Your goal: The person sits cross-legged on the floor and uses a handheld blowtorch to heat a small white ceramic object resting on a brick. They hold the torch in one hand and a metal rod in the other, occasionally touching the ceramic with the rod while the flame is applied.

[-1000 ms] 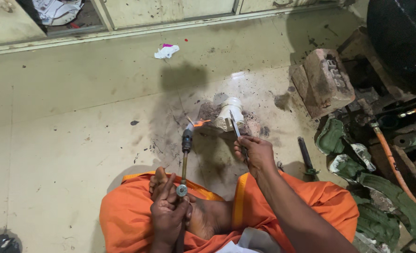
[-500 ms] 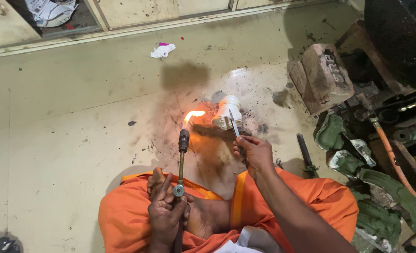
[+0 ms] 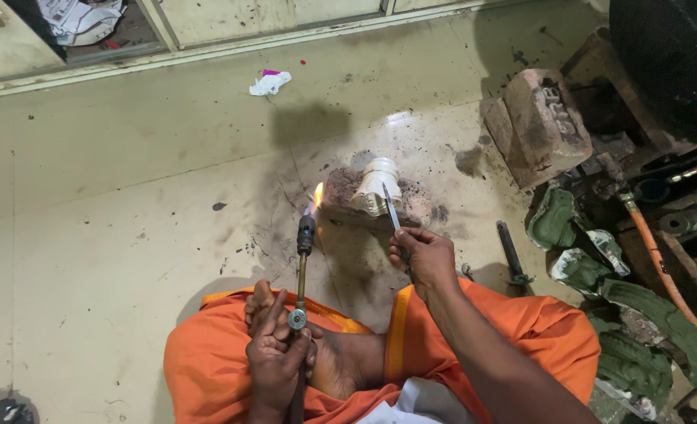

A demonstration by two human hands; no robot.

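The left hand (image 3: 279,357) is clenched around the lower stem of a slim gas torch (image 3: 302,267), the fingers wrapped just below a small round valve knob (image 3: 296,319), and the torch points away from the body with a small orange flame (image 3: 316,196) burning at its dark nozzle. The right hand (image 3: 423,255) pinches a thin metal rod (image 3: 391,208) between thumb and fingertips, holding it tilted so that its far tip reaches the white ribbed fitting (image 3: 376,186). That fitting lies on a scorched reddish block (image 3: 415,206) on the floor, just ahead of the 2 hands, with the flame just beside the block's left edge; whether the flame touches the block cannot be told. The person sits cross-legged on the floor in an orange cloth (image 3: 207,369), a bare foot (image 3: 344,365) showing between the knees, and the left hand rests close above it. The pale floor (image 3: 113,235) around the block is blackened with soot and scattered grit. A dark short tool (image 3: 511,251) lies on the floor to the right of the right hand, near the knee. Farther right are crumpled green moulded pieces (image 3: 556,220), an orange hose (image 3: 662,271) and dark metal clutter. A worn brick (image 3: 545,122) lies beyond the block to the right, and a crumpled white scrap of paper (image 3: 270,82) lies well apart near the far wall.
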